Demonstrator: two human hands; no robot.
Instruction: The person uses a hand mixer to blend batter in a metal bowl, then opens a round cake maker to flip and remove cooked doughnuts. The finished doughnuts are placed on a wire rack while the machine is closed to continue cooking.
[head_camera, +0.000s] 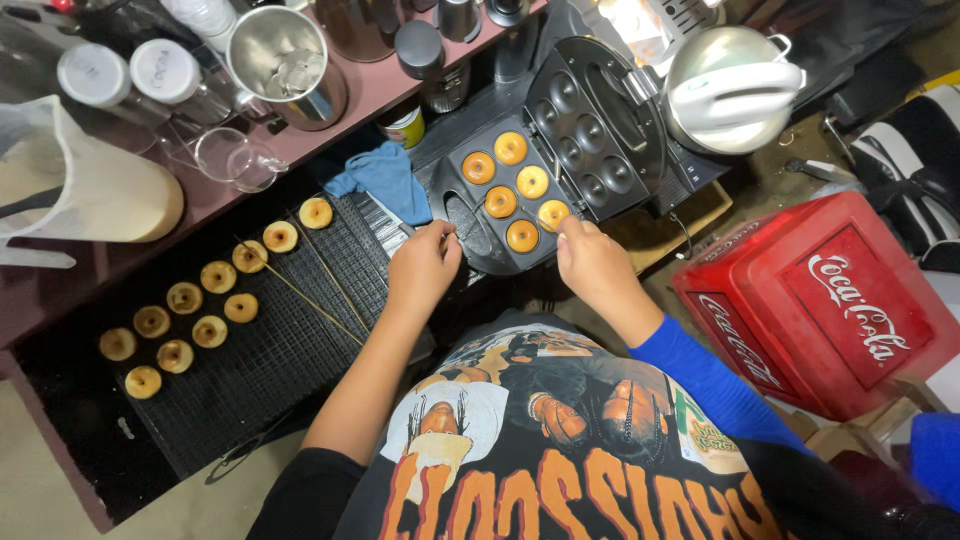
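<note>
On your worktop (330, 90): black doughnut maker (560, 140), lid open, holding six golden ring doughnuts (500, 201); cooling rack (280, 340) with ten more; your left hand (423, 268) pinching a thin skewer (447, 235), your right hand (597, 265) fingertips pressed together at the nearest doughnut (552, 213).

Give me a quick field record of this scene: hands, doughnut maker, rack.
left hand: at the near edge of the black doughnut maker, pinching a thin skewer
right hand: fingertips on a golden mini doughnut in the mould
mould: six ring doughnuts in it, lid open
black wire rack: ten cooked mini doughnuts, two thin wooden skewers
blue cloth: beside the maker
</note>
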